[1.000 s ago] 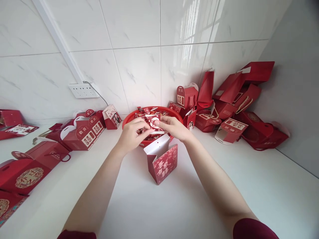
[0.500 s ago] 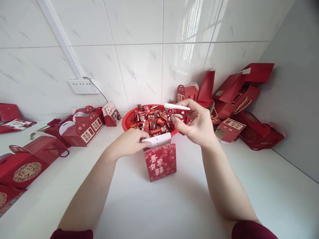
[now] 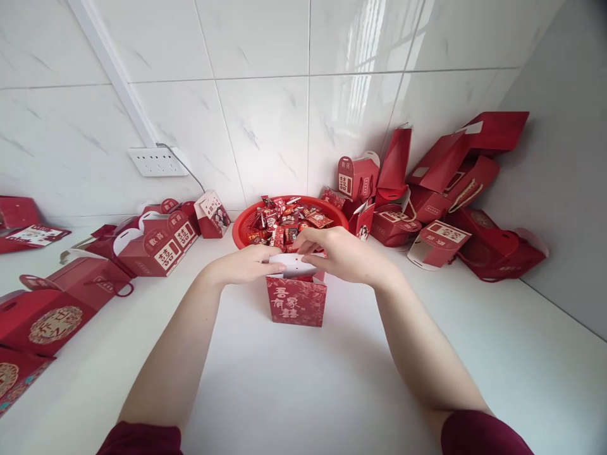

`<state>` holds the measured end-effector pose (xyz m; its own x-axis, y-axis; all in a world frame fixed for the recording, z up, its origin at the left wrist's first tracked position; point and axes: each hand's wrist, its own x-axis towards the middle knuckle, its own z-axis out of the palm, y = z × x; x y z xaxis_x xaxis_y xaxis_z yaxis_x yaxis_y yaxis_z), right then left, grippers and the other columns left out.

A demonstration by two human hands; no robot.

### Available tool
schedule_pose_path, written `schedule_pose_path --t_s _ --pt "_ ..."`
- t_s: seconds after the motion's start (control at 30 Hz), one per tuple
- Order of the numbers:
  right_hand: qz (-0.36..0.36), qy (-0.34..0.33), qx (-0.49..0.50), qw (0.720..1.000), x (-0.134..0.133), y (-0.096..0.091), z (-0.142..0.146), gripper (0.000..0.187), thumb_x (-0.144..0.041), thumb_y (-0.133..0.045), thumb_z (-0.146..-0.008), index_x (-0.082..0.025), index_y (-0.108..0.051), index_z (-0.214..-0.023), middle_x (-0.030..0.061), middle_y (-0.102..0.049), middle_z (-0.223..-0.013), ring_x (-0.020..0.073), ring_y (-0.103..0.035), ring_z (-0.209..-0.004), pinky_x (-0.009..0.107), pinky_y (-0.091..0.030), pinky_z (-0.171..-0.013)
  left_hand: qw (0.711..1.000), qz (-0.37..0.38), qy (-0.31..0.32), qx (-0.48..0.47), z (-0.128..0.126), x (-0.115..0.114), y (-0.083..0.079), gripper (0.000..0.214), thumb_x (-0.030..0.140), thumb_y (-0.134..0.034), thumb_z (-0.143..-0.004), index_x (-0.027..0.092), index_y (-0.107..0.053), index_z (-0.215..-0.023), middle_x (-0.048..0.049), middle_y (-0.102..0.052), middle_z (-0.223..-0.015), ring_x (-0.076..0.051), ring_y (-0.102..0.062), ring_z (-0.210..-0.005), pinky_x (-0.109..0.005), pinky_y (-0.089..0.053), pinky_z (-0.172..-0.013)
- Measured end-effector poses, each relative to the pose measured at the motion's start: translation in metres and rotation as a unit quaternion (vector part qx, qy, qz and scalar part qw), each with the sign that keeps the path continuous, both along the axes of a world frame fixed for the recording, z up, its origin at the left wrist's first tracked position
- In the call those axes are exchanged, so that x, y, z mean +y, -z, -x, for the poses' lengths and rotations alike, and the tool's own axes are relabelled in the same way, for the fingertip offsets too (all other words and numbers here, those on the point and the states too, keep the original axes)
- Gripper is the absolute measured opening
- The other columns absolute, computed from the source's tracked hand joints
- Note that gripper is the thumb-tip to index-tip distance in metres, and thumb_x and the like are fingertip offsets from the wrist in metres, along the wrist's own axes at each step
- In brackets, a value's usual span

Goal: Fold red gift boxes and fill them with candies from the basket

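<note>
A small red paper gift box (image 3: 296,302) with pale characters on its front stands upright on the white table, its top open. My left hand (image 3: 241,264) is closed on the left end of the box's raised white back flap, thumb in front. On the right end of that flap, my right hand (image 3: 348,256) is closed, with the thumb on the white side and fingers behind. Some red shows inside the opening, but I cannot make out its shape. Just behind the hands, wrapped candies (image 3: 289,221) lie heaped in a red plastic basket (image 3: 243,229).
Red gift boxes (image 3: 164,243) line the left side of the table. More red boxes (image 3: 439,243) are piled on the right against a grey panel. A socket strip (image 3: 158,162) with a cable is on the tiled wall behind.
My right hand has come down and left from above the basket to the box's flap. The red-and-white packet it held is out of sight. The box now stands straighter.
</note>
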<state>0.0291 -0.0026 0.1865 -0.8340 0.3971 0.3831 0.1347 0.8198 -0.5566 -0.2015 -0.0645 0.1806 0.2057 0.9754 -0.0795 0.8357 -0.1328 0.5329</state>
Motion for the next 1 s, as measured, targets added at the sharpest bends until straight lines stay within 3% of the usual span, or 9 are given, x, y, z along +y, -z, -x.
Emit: schedule_pose_path --t_s 0.17,0.3,0.37,0.43,0.6,0.77,1.0 --pt "-0.019 0.014 -0.037 0.999 0.001 0.004 0.002 0.013 -0.013 -0.054 -0.090 -0.020 -0.061 -0.097 0.0006 -0.069 -0.086 0.0159 -0.063 -0.075 0.026 -0.044 -0.065 0.999 0.024 0.021 -0.027 0.005 0.000 -0.001 0.036 0.053 -0.056 -0.084 0.019 -0.068 -0.090 -0.0036 -0.068 -0.088 -0.023 -0.063 -0.082 -0.028 -0.048 -0.069" --pt "-0.013 0.005 -0.047 0.999 0.000 0.000 -0.002 0.014 -0.015 -0.052 -0.091 -0.020 -0.063 -0.098 0.0009 -0.069 -0.086 0.0152 -0.062 -0.073 0.025 -0.043 -0.063 0.985 -0.108 -0.046 -0.125 0.019 0.018 -0.002 0.038 0.052 -0.053 -0.089 0.021 -0.065 -0.106 -0.0057 -0.070 -0.103 -0.022 -0.066 -0.092 -0.031 -0.050 -0.082" --pt "-0.008 0.011 -0.050 0.999 0.001 -0.003 -0.006 0.013 -0.016 -0.051 -0.092 -0.020 -0.063 -0.097 0.0010 -0.070 -0.085 0.0152 -0.062 -0.072 0.025 -0.043 -0.063 0.972 -0.179 -0.105 -0.111 0.029 0.039 0.003 0.040 0.051 -0.046 -0.091 0.019 -0.063 -0.107 -0.0073 -0.070 -0.106 -0.021 -0.066 -0.093 -0.031 -0.050 -0.084" --pt "-0.008 0.033 -0.049 0.998 0.004 -0.004 -0.009 0.013 -0.018 -0.052 -0.093 -0.020 -0.064 -0.097 0.0016 -0.070 -0.086 0.0160 -0.063 -0.072 0.026 -0.043 -0.064 0.967 -0.187 -0.171 -0.019 0.038 0.063 0.015 0.040 0.051 -0.042 -0.090 0.019 -0.065 -0.099 -0.0070 -0.071 -0.104 -0.020 -0.065 -0.093 -0.029 -0.049 -0.082" --pt "-0.016 0.098 -0.036 0.994 0.014 -0.005 -0.016 0.015 -0.020 -0.052 -0.093 -0.021 -0.066 -0.099 0.0040 -0.070 -0.090 0.0189 -0.064 -0.079 0.027 -0.045 -0.066 0.971 -0.090 -0.200 0.091 0.051 0.103 0.050 0.034 0.050 -0.074 -0.059 0.020 -0.059 -0.055 -0.0048 -0.065 -0.062 -0.024 -0.060 -0.066 -0.030 -0.041 -0.062" --pt "-0.019 0.116 -0.026 0.993 0.021 -0.004 -0.018 0.013 -0.022 -0.056 -0.092 -0.023 -0.068 -0.097 0.0039 -0.070 -0.087 0.0203 -0.063 -0.077 0.028 -0.045 -0.062 0.977 -0.083 -0.163 0.107 0.057 0.104 0.060 0.030 0.046 -0.070 -0.065 0.021 -0.058 -0.054 -0.0025 -0.062 -0.060 -0.020 -0.056 -0.062 -0.029 -0.033 -0.058" --pt "-0.023 0.111 -0.012 0.993 0.021 -0.002 -0.016 0.009 -0.023 -0.059 -0.091 -0.023 -0.067 -0.092 0.0036 -0.068 -0.081 0.0199 -0.062 -0.072 0.028 -0.044 -0.060 0.966 -0.171 -0.182 0.068 0.051 0.097 0.059 0.024 0.043 -0.062 -0.076 0.020 -0.061 -0.071 -0.0044 -0.068 -0.078 -0.020 -0.058 -0.072 -0.029 -0.036 -0.064"
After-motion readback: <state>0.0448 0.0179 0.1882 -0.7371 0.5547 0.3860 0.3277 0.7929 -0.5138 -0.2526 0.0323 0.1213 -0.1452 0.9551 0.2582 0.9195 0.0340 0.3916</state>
